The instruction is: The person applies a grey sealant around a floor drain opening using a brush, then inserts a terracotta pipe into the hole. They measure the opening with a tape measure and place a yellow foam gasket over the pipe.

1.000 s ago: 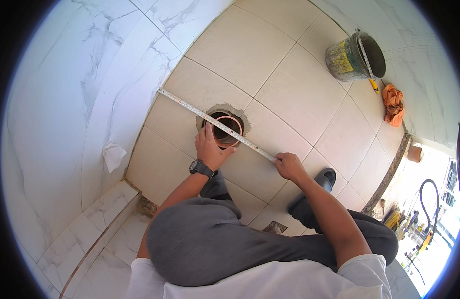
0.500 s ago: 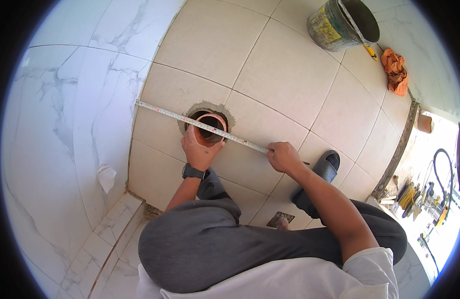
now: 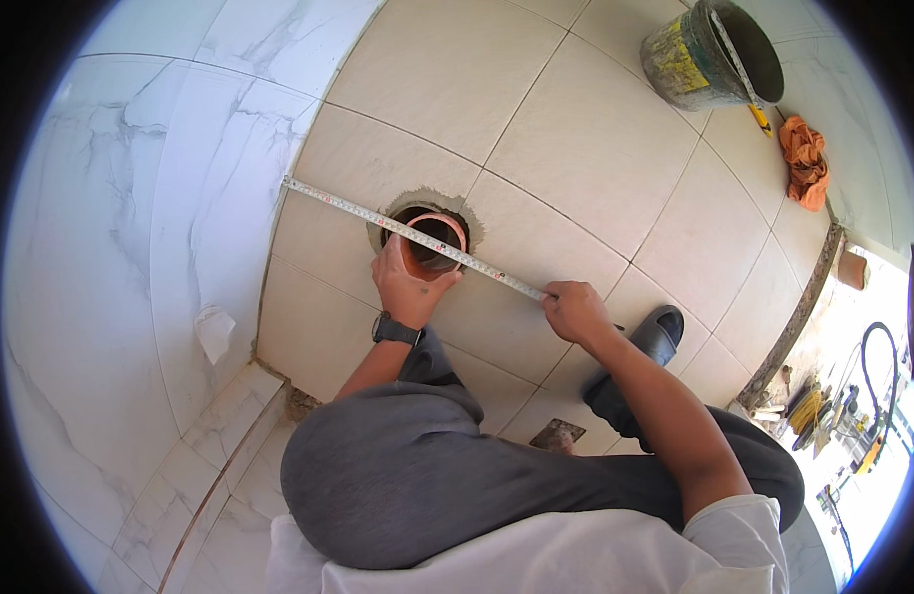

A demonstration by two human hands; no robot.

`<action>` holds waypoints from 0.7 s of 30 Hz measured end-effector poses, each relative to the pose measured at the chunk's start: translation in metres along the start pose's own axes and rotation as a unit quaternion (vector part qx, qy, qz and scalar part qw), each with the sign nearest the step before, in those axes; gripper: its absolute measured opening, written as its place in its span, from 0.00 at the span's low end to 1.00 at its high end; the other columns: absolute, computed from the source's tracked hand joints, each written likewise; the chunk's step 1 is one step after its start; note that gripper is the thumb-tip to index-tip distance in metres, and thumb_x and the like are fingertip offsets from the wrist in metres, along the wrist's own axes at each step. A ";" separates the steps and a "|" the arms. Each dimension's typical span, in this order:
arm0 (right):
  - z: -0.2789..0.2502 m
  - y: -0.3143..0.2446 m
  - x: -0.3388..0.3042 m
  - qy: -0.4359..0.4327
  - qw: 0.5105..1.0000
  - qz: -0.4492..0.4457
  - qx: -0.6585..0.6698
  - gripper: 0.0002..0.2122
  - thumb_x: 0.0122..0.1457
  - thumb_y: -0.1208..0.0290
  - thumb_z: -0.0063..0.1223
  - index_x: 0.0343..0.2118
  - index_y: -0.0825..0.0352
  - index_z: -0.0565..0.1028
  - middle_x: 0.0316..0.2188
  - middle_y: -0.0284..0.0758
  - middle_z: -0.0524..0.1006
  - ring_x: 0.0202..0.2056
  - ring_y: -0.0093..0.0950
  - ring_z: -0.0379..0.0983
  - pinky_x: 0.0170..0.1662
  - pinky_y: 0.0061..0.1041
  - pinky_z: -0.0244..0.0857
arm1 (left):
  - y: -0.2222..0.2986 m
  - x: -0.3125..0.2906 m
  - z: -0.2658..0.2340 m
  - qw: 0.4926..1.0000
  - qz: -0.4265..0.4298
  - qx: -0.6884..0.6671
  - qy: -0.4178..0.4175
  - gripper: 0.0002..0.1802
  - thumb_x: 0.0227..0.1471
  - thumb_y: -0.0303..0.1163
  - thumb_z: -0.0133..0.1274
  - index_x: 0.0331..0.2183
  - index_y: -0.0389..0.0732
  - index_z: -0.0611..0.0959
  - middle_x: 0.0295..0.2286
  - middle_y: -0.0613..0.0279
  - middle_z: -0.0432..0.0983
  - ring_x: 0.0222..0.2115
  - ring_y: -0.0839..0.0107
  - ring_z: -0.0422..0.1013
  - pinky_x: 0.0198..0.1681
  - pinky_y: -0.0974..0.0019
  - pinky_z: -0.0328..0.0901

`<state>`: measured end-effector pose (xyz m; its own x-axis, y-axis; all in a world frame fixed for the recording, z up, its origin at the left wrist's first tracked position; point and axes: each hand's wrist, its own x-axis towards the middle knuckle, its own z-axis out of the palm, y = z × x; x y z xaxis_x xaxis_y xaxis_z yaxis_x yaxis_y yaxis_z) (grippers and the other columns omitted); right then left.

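The tape measure [image 3: 353, 210] is stretching in a straight line across the tiled floor [image 3: 576, 148], its far end sitting at the foot of the marbled wall [image 3: 229, 148] and its near end running into the right hand [image 3: 576, 315]. That hand is pinching the tape between thumb and curled fingers, so nearly all of the visible strip is lying to the left of the grip. Midway along, the tape is passing over the mouth of an orange pipe [image 3: 417, 262]. The left hand [image 3: 412, 292] is gripping the near side of this pipe, its thumb and fingers parting around the rim just below the tape; whether the fingertips are touching the tape, I cannot tell. The pipe is standing inside a rough round hole with grey mortar around its edge, and its inside is looking dark. Well apart, toward the upper right, a stained bucket [image 3: 675, 64] is leaning, its mouth facing right and its contents staying hidden. A yellow-handled tool [image 3: 760, 119] is lying beside it, near a crumpled orange cloth [image 3: 805, 163].
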<state>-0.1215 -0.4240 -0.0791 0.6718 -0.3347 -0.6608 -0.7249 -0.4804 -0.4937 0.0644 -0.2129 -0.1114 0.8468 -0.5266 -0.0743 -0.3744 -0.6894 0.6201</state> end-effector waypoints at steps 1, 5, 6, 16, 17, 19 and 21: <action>-0.001 -0.001 0.000 -0.005 1.000 0.003 -0.006 0.12 0.58 0.66 0.48 0.35 0.65 0.82 0.33 0.48 0.80 0.38 0.49 0.77 0.45 0.44 0.71 | 0.000 -0.001 0.000 1.000 0.004 0.001 0.007 0.59 0.25 0.45 0.77 0.57 0.30 0.68 0.47 0.46 0.74 0.51 0.50 0.67 0.58 0.50 0.56; -0.004 -0.005 0.000 -0.015 1.000 0.014 -0.017 0.12 0.58 0.65 0.49 0.35 0.66 0.81 0.33 0.49 0.80 0.38 0.50 0.77 0.45 0.44 0.71 | -0.001 -0.003 0.002 1.000 -0.004 -0.001 0.020 0.59 0.24 0.45 0.78 0.57 0.31 0.69 0.47 0.48 0.75 0.49 0.51 0.67 0.57 0.51 0.57; -0.005 -0.006 0.000 -0.017 1.000 0.013 -0.021 0.12 0.59 0.64 0.49 0.35 0.66 0.81 0.33 0.49 0.80 0.38 0.50 0.77 0.45 0.44 0.70 | 0.000 -0.003 0.003 1.000 -0.008 -0.003 0.024 0.59 0.24 0.44 0.78 0.57 0.32 0.69 0.47 0.48 0.75 0.50 0.51 0.67 0.57 0.51 0.57; -0.005 -0.011 0.000 -0.018 0.999 0.024 -0.028 0.12 0.59 0.65 0.51 0.35 0.67 0.82 0.32 0.51 0.80 0.38 0.51 0.77 0.45 0.44 0.69 | 0.001 -0.005 0.003 0.999 -0.052 -0.003 0.018 0.60 0.23 0.44 0.77 0.58 0.33 0.68 0.52 0.47 0.71 0.53 0.49 0.64 0.59 0.50 0.58; -0.005 -0.011 0.000 -0.013 0.999 0.023 -0.022 0.12 0.59 0.65 0.51 0.35 0.67 0.82 0.32 0.51 0.80 0.38 0.51 0.77 0.45 0.44 0.69 | 0.002 -0.006 0.003 0.998 -0.056 -0.001 0.013 0.59 0.24 0.43 0.77 0.58 0.32 0.68 0.52 0.47 0.71 0.54 0.49 0.64 0.59 0.50 0.58; -0.005 -0.011 -0.001 -0.011 0.999 0.010 -0.042 0.12 0.59 0.65 0.52 0.35 0.67 0.82 0.31 0.52 0.79 0.38 0.51 0.77 0.45 0.44 0.69 | 0.004 -0.006 0.002 0.998 -0.052 0.002 0.019 0.58 0.25 0.43 0.76 0.57 0.32 0.67 0.52 0.46 0.70 0.54 0.48 0.64 0.59 0.49 0.57; -0.004 -0.011 -0.001 -0.007 0.999 0.004 -0.046 0.12 0.59 0.65 0.52 0.35 0.67 0.82 0.31 0.52 0.79 0.38 0.52 0.77 0.45 0.44 0.70 | 0.006 -0.004 0.001 0.997 -0.079 0.009 0.002 0.59 0.24 0.45 0.77 0.57 0.32 0.67 0.53 0.46 0.70 0.55 0.49 0.63 0.59 0.50 0.57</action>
<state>-0.1135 -0.4221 -0.0709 0.6628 -0.3280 -0.6732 -0.7131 -0.5507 -0.4338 0.0583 -0.2157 -0.1077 0.8971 -0.4092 -0.1668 -0.2435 -0.7727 0.5862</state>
